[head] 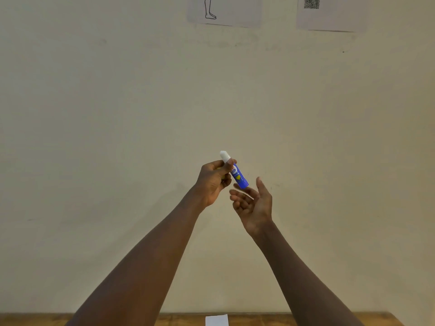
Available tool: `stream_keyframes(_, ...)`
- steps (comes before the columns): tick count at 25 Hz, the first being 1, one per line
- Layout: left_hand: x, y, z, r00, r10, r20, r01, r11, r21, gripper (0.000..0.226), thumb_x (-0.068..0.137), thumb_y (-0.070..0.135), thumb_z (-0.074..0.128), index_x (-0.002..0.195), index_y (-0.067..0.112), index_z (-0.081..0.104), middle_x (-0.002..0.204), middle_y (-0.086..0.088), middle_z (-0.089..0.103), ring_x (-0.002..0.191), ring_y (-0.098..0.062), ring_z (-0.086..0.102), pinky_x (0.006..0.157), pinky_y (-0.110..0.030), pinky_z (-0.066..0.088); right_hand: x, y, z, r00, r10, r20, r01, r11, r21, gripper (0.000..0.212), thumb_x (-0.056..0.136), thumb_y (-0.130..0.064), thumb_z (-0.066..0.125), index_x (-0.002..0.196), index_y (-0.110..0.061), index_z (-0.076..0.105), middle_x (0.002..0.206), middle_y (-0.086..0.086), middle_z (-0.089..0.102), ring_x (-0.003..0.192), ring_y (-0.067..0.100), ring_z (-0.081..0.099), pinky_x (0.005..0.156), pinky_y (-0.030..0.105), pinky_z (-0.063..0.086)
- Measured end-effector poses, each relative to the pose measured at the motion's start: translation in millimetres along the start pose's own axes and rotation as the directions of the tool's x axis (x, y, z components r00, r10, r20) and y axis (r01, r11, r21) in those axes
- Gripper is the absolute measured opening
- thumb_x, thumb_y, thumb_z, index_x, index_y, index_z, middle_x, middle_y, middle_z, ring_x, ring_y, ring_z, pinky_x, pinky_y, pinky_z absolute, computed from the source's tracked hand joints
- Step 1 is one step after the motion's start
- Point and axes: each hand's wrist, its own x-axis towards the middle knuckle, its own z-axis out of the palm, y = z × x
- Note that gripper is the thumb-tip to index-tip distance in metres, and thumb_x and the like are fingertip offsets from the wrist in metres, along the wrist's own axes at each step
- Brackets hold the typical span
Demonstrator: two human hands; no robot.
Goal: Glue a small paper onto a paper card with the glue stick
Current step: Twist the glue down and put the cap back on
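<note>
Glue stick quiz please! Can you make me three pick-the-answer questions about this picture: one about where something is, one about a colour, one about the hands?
1. Where is the glue stick?
A. lying on the table
B. held up in the air
C. stuck on the wall

2. What colour is its tube?
A. blue
B. red
C. green

3. How is the right hand?
A. a closed fist
B. holding paper
C. open, empty

Answers: 1 B, the left hand grips it in front of the wall. 2 A, the tube is blue with a white cap. 3 C, its fingers are spread just below the tube.
</note>
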Motion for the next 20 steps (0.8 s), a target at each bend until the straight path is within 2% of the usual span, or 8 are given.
stream_keyframes(2, -1.5, 0.6, 0.0, 0.999, 0.002, 0.051, -0.004, 0.999, 0.051, 0.016, 0.089, 0.018, 0.051, 0.096, 0.006, 0.06, 0.087, -0.006, 0.053, 0.074, -0.015, 0.039, 0.07, -0.022, 0.042, -2.5, -7.4, -0.2, 0.99, 0.143, -0.003, -0.143, 0.989, -0.029, 0.056, 0.09, -0.049, 0.037, 0.074, 0.0, 0.059, 0.04, 0.002, 0.056, 0.029, 0.006, 0.044, 0.032, 0.012, 0.038)
stream_keyframes(5, -1.9, -1.2, -0.9, 0.997, 0.024, 0.074, -0.029, 0.997, 0.077, 0.017, 0.091, 0.018, 0.048, 0.098, 0.007, 0.059, 0.09, -0.006, 0.054, 0.084, -0.019, 0.04, 0.073, -0.022, 0.042, -3.7, -8.4, 5.1, 0.985, 0.156, 0.068, -0.16, 0.986, 0.054, 0.034, 0.091, -0.036, 0.043, 0.078, -0.005, 0.052, 0.037, -0.001, 0.051, 0.023, 0.006, 0.035, 0.027, 0.011, 0.031)
stream_keyframes(8, -3.5, 1.4, 0.1, 0.997, 0.053, 0.056, -0.056, 0.997, 0.062, 0.017, 0.091, 0.018, 0.048, 0.098, 0.006, 0.058, 0.085, -0.004, 0.055, 0.082, -0.018, 0.042, 0.072, -0.021, 0.042, -4.0, -4.3, 2.8, 0.997, -0.021, 0.08, 0.017, 0.999, 0.051, 0.022, 0.089, -0.022, 0.051, 0.091, -0.003, 0.059, 0.061, 0.004, 0.06, 0.038, 0.005, 0.053, 0.04, 0.01, 0.045)
stream_keyframes(10, -4.6, 4.1, 1.8, 0.998, 0.056, 0.036, -0.058, 0.997, 0.048, 0.017, 0.091, 0.017, 0.049, 0.097, 0.005, 0.059, 0.084, -0.005, 0.054, 0.079, -0.018, 0.039, 0.069, -0.021, 0.041, -6.6, -2.0, -1.6, 0.991, -0.064, 0.117, 0.068, 0.997, -0.036, 0.031, 0.088, -0.027, 0.05, 0.1, 0.0, 0.061, 0.077, 0.007, 0.066, 0.055, 0.007, 0.064, 0.051, 0.014, 0.052)
stream_keyframes(13, -7.5, 5.6, 3.4, 0.996, 0.041, 0.074, -0.048, 0.994, 0.099, 0.017, 0.091, 0.018, 0.049, 0.096, 0.006, 0.059, 0.09, -0.009, 0.051, 0.081, -0.019, 0.039, 0.071, -0.022, 0.041, -9.6, -5.0, -2.2, 0.985, 0.142, 0.094, -0.129, 0.984, -0.127, 0.065, 0.086, -0.059, 0.032, 0.077, -0.003, 0.064, 0.051, 0.002, 0.062, 0.038, 0.008, 0.052, 0.038, 0.015, 0.042)
stream_keyframes(15, -9.9, 4.0, 2.3, 0.995, 0.036, 0.088, -0.045, 0.994, 0.103, 0.018, 0.091, 0.019, 0.048, 0.097, 0.006, 0.059, 0.087, -0.004, 0.054, 0.078, -0.015, 0.042, 0.073, -0.022, 0.041, -10.5, -7.5, 1.6, 0.98, 0.182, 0.082, -0.176, 0.981, -0.079, 0.055, 0.088, -0.054, 0.036, 0.066, -0.006, 0.054, 0.036, -0.003, 0.047, 0.028, 0.005, 0.036, 0.03, 0.013, 0.033)
stream_keyframes(17, -10.9, 3.6, -0.1, 0.995, 0.045, 0.083, -0.052, 0.995, 0.086, 0.018, 0.092, 0.019, 0.047, 0.099, 0.007, 0.058, 0.085, -0.001, 0.056, 0.077, -0.013, 0.046, 0.075, -0.022, 0.042, -10.6, -4.5, 3.5, 0.986, 0.128, 0.11, -0.125, 0.992, -0.026, 0.042, 0.09, -0.042, 0.042, 0.07, -0.007, 0.053, 0.037, -0.005, 0.046, 0.029, 0.005, 0.037, 0.031, 0.013, 0.034)
stream_keyframes(20, -10.6, 4.6, -1.2, 0.994, 0.063, 0.089, -0.072, 0.991, 0.111, 0.017, 0.092, 0.018, 0.046, 0.097, 0.008, 0.058, 0.087, -0.001, 0.056, 0.08, -0.013, 0.048, 0.076, -0.022, 0.043, -9.5, 1.3, -3.5, 0.992, -0.021, 0.126, 0.024, 0.999, -0.03, 0.037, 0.09, -0.034, 0.044, 0.098, -0.001, 0.058, 0.062, 0.003, 0.061, 0.044, 0.006, 0.056, 0.046, 0.014, 0.05)
